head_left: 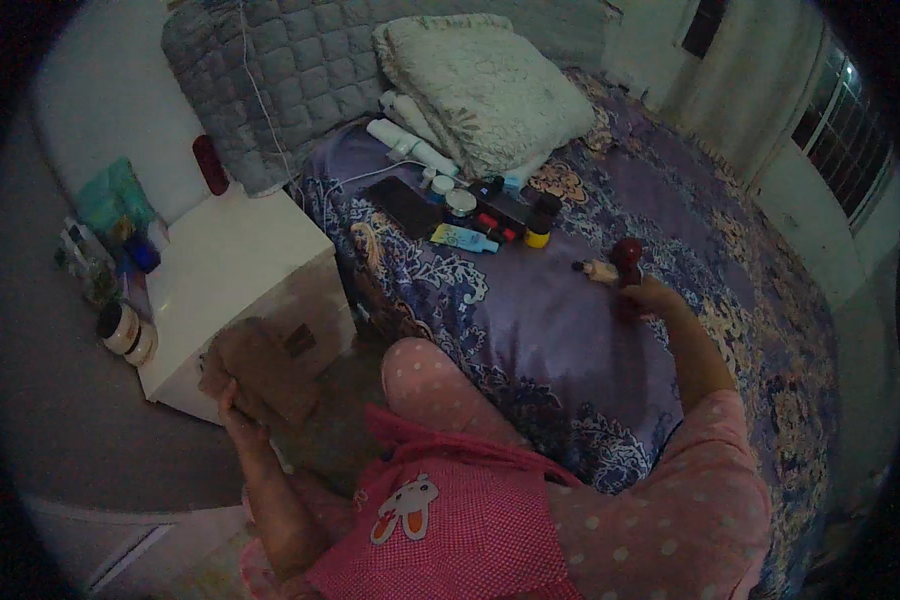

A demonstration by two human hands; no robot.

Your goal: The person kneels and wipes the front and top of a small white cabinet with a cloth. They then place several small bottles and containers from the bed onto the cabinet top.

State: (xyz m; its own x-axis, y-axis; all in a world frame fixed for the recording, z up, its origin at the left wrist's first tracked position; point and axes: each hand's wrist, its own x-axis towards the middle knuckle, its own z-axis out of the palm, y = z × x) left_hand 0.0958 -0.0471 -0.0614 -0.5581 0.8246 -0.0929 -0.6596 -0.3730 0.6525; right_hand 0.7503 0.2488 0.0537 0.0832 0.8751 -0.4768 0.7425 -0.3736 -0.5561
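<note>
My left hand [240, 410] is closed on a folded brown cloth [265, 372], held up in front of the white cabinet's near side. Over the bed, my right hand [652, 297] has its fingers closed at the lower end of a dark red, round-topped container [627, 253]. What exactly this container is I cannot make out. Right beside it, on the left, lies a small beige bottle with a dark cap [598, 270]. Whether the bottle touches the container or my fingers is unclear in the dim light.
On the patterned purple bedspread [570, 350] sit a light blue tube [464, 238], a yellow-and-black jar [537, 236], a round tin [460, 203], a dark flat case [405, 205] and pillows [490, 95]. The white cabinet [240, 250] bears a dark red upright object [210, 165], with jars [125, 332] at its left edge.
</note>
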